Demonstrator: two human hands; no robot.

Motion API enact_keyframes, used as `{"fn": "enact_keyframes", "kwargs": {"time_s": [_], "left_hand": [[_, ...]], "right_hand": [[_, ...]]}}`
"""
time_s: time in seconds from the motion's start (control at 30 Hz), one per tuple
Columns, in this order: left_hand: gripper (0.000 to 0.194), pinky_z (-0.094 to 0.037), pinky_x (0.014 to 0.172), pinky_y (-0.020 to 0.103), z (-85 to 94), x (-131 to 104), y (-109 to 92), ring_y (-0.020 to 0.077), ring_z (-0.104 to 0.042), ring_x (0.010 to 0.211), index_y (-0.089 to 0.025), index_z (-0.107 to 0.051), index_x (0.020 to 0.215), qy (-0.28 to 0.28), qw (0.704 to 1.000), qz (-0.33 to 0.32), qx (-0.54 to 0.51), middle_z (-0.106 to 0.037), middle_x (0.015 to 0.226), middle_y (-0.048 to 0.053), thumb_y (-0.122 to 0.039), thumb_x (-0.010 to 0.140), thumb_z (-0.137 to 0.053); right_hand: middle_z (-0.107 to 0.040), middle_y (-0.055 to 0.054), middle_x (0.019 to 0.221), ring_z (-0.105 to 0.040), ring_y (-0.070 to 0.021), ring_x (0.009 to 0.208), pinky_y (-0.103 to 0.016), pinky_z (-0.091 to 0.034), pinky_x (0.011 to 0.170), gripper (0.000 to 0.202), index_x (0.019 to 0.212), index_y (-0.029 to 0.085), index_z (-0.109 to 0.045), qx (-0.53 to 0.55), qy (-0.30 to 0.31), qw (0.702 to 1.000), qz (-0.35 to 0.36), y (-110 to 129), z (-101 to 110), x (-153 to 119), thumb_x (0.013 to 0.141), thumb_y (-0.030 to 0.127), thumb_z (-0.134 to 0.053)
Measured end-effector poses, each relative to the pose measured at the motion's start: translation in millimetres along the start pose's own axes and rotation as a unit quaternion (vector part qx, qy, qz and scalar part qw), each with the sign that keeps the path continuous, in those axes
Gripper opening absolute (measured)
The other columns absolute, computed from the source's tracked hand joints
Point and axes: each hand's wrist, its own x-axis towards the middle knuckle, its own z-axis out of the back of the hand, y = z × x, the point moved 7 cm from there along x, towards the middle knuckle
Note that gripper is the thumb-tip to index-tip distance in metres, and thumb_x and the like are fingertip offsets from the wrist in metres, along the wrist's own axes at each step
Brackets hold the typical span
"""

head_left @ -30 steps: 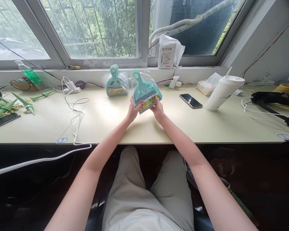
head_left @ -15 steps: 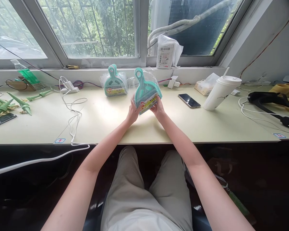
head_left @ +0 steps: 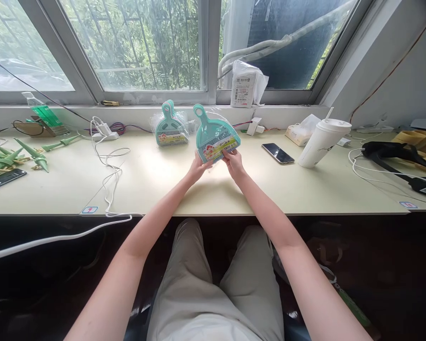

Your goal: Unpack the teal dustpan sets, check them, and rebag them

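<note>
A teal dustpan and brush set [head_left: 216, 134] in clear plastic wrap is held up over the desk, handle up and tilted to the left. My left hand [head_left: 198, 168] grips its lower left corner. With thumb in front, my right hand [head_left: 233, 162] pinches the lower edge, right of the middle. A yellow printed label [head_left: 218, 148] runs across its lower part. Behind it to the left stands a stack of similar wrapped dustpan sets [head_left: 170, 130], upright near the wall.
To the right are a phone [head_left: 278, 153], a tissue pack [head_left: 303, 129], a white cup with a straw [head_left: 323, 142] and a black strapped device [head_left: 394, 156]. White cables [head_left: 110, 166], green woven pieces [head_left: 33, 154] and another phone [head_left: 5, 179] lie left. A wrapped package [head_left: 247, 85] sits on the sill.
The dustpan set in my hands has tilted further left, and my right hand's thumb has come round in front of the label. The view has shifted slightly.
</note>
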Motion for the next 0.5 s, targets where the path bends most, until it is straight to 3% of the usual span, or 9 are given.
{"fn": "enact_keyframes", "kwargs": {"time_s": [0.07, 0.13, 0.23, 0.37, 0.5], "left_hand": [[0.093, -0.048, 0.098, 0.056, -11.7, -3, 3, 0.0338, -0.059, 0.123, -0.024, -0.029, 0.148, 0.046, 0.998, 0.045, -0.022, -0.06, 0.135, 0.017, -0.046, 0.072, -0.076], [0.088, -0.046, 0.102, 0.056, -15.8, -4, -3, 0.0335, -0.054, 0.13, -0.027, -0.031, 0.148, 0.051, 0.996, 0.046, -0.051, -0.056, 0.141, 0.015, -0.046, 0.074, -0.075], [0.073, -0.044, 0.108, 0.051, -7.5, -3, -15, 0.0311, -0.048, 0.137, -0.029, -0.039, 0.145, -0.001, 0.993, 0.012, -0.114, -0.053, 0.146, 0.011, -0.05, 0.081, -0.068], [0.067, -0.045, 0.108, 0.044, 9.5, -1, -16, 0.0278, -0.057, 0.129, -0.023, -0.049, 0.138, -0.068, 0.987, -0.002, -0.146, -0.061, 0.137, 0.011, -0.046, 0.08, -0.071], [0.061, -0.045, 0.107, 0.048, -5.1, -5, 1, 0.0289, -0.065, 0.117, -0.019, -0.055, 0.133, 0.052, 0.984, 0.102, -0.136, -0.065, 0.132, 0.015, -0.041, 0.078, -0.075]], "right_hand": [[-0.072, -0.005, 0.111, -0.066, -0.0238, 0.115, -0.038, -0.058, 0.098, 0.038, 0.096, 0.022, -0.063, -0.002, -0.015, 1.0, 0.014, 5, 2, 0, 0.065, 0.026, -0.084], [-0.072, -0.004, 0.109, -0.067, -0.0226, 0.113, -0.037, -0.059, 0.097, 0.039, 0.098, 0.022, -0.062, -0.002, -0.021, 1.0, 0.016, 7, 1, -2, 0.065, 0.026, -0.084], [-0.073, -0.003, 0.104, -0.069, -0.0212, 0.108, -0.037, -0.06, 0.096, 0.038, 0.097, 0.022, -0.062, 0.002, -0.012, 1.0, 0.006, 6, -6, -6, 0.065, 0.023, -0.084], [-0.073, -0.003, 0.099, -0.069, -0.0206, 0.107, -0.037, -0.061, 0.094, 0.035, 0.094, 0.022, -0.061, -0.014, -0.008, 1.0, -0.011, 2, -13, -12, 0.066, 0.02, -0.082], [-0.073, -0.003, 0.098, -0.069, -0.0189, 0.105, -0.036, -0.06, 0.094, 0.031, 0.094, 0.022, -0.061, -0.026, -0.055, 0.998, 0.005, 9, -7, -15, 0.068, 0.017, -0.078]]}}
